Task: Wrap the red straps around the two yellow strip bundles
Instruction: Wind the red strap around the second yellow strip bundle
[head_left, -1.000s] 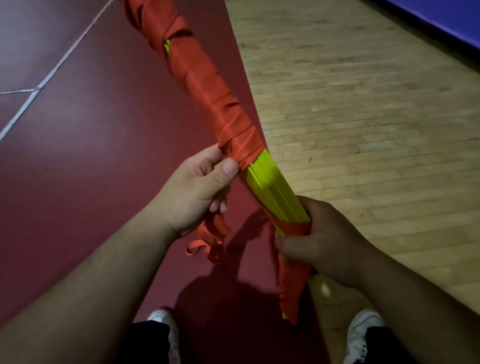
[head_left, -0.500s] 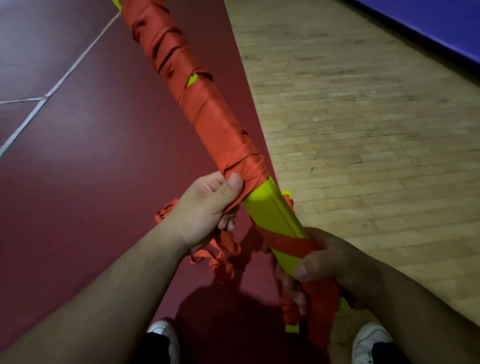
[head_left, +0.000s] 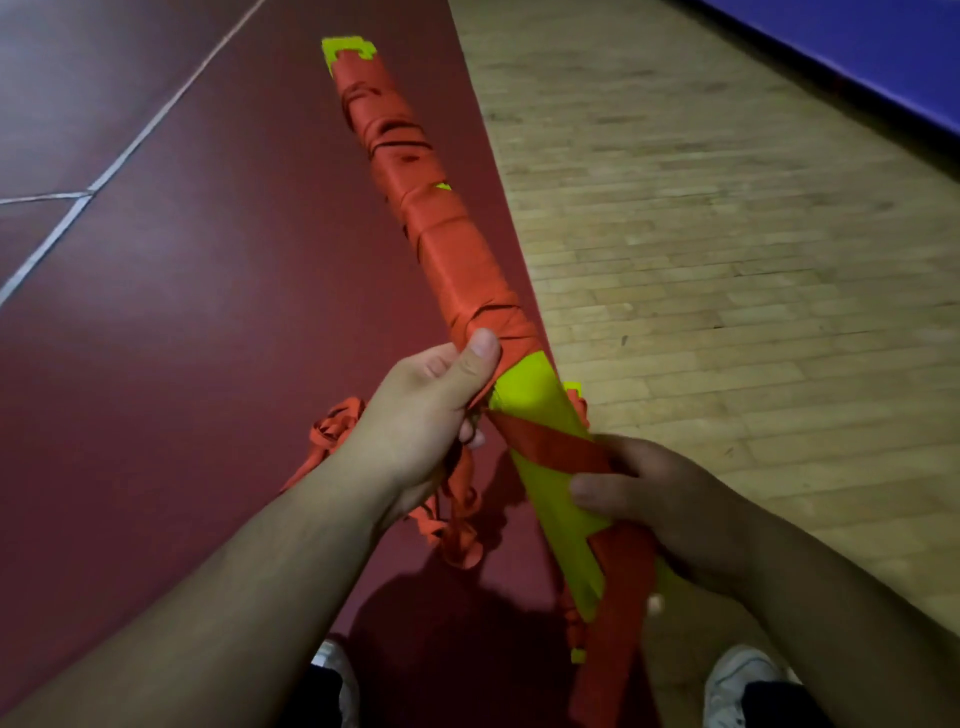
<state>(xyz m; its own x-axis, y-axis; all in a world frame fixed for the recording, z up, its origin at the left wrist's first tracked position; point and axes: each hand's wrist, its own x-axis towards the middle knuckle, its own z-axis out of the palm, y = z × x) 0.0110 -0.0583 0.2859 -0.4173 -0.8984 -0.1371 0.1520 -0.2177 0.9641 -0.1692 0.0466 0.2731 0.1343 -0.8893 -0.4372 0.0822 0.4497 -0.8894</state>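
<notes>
- Just left of my left hand (head_left: 415, 431), and below its wrist, loose red strap (head_left: 332, 431) hangs in curls. There is slack to spare.
- The left hand has its fingers curled round the yellow bundle (head_left: 540, 395), with the thumb pressed on the nearest red turn to pin the wrapping.
- Beyond that hand the bundle is covered in red almost to its far tip, where a bit of yellow shows. I judge that stretch done.
- Between the hands the yellow is bare, crossed by one slanting turn of strap that runs under the right hand's fingers.
- My right hand (head_left: 670, 509) grips the bundle nearer me, thumb on the yellow, clamping the strap against it. A red tail hangs below.
- I judge the near stretch is what is left. I cannot tell whether I hold one bundle or both together.
- Right of the right hand lies wooden floor (head_left: 727, 260).
</notes>
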